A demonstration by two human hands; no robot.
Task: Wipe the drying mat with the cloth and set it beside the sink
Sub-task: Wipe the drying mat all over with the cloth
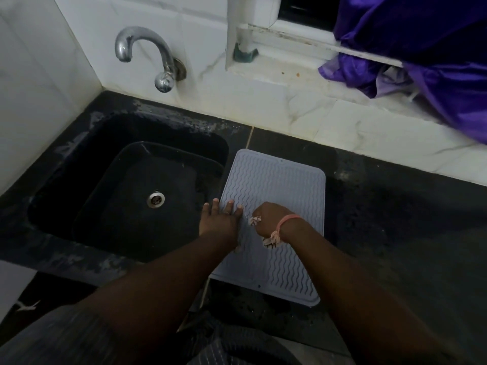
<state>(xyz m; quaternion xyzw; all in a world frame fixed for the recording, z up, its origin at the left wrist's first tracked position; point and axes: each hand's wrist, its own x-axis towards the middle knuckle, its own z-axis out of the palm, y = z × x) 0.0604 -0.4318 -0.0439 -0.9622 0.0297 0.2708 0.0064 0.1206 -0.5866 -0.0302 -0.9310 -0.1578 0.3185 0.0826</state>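
A grey ridged drying mat lies on the dark worktop just right of the black sink. The left hand presses flat, fingers straight, likely steadying the mat's sink-side edge. The right hand is curled round a small patterned cloth, wiping. A chrome tap stands behind the sink; purple fabric hangs far right, clear of the mat.

1. The sink is sunk into the bench at my left, its drain in the basin floor.
2. The tap juts from the wall behind the sink.
3. The drying mat lies flat on the bench, just right of the sink.
4. My left hand rests on the mat's left edge.
5. My right hand, on the mat beside it, has the cloth in its grip.
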